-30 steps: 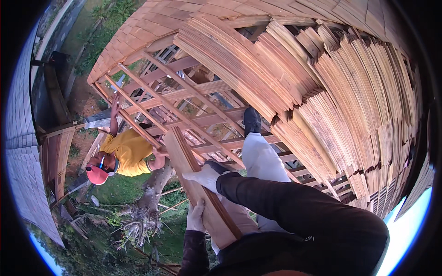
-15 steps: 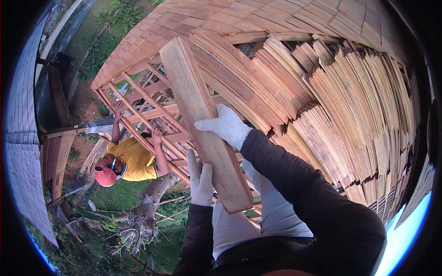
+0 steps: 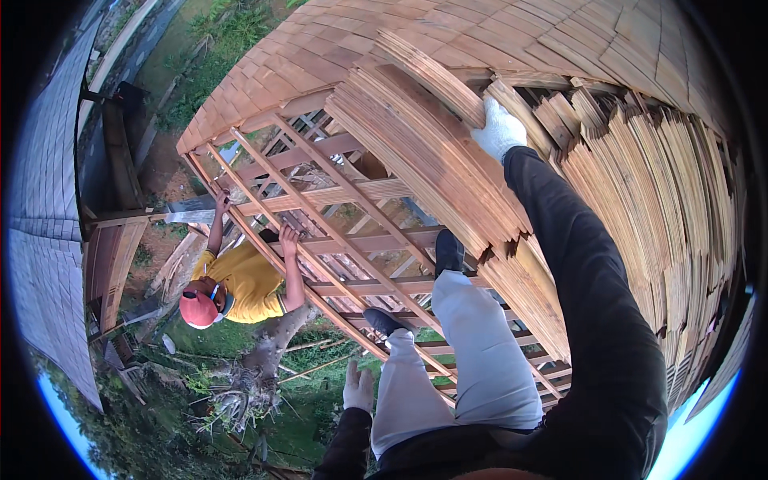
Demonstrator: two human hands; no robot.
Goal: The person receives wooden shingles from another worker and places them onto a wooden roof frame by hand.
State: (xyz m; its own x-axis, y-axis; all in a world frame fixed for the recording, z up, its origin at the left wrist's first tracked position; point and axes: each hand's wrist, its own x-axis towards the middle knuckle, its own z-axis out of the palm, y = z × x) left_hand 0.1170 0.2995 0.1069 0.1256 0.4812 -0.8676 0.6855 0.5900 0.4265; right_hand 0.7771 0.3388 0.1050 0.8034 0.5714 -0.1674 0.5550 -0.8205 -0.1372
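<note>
My right hand (image 3: 500, 132), in a white knit glove, is closed round the near end of a small bundle of wooden shingles (image 3: 424, 70). That bundle stands on edge at the far side of the stacked shingles (image 3: 424, 152), and the thumb side of the hand is hidden. Low in the view, my gloved left hand (image 3: 358, 388) is held up beside my left leg, away from the wood. Its fingers are stretched out and it holds nothing.
My feet stand on open roof battens (image 3: 344, 244) with gaps between them. More shingle rows (image 3: 640, 216) lie to the right, below laid roofing (image 3: 320, 56). At left, a co-worker (image 3: 244, 284) in a yellow shirt and red cap holds the frame's edge; ground shows far below.
The bundle of wooden shingles has moved from in front of me to the far right, onto the stack, in my right hand. My left hand has let go and dropped toward me.
</note>
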